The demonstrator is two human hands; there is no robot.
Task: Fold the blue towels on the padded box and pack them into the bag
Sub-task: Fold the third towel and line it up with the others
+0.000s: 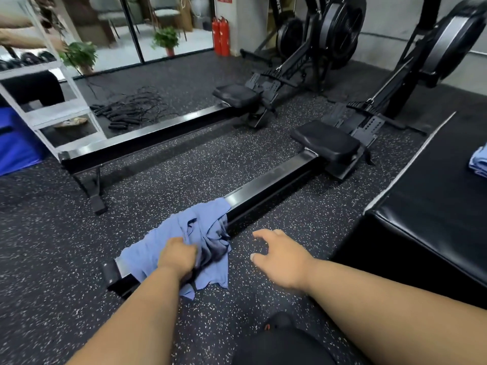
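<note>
A crumpled blue towel (204, 230) lies draped over the near end of a rowing machine's black rail (266, 191). My left hand (178, 255) grips a bunch of this towel from above. Just right of the towel, my right hand (280, 255) hovers over the floor with loosely spread fingers, holding nothing. The black padded box (432, 206) stands at the right, and folded blue towels (479, 160) lie on its top at the frame's right edge. No bag is in view.
A second rowing machine (168, 130) lies parallel farther back. Skipping ropes (131, 109) lie on the speckled floor beyond it. A white shelf rack (56, 111) and a blue block (15, 143) stand at the left. Another person's arm reaches in at top left.
</note>
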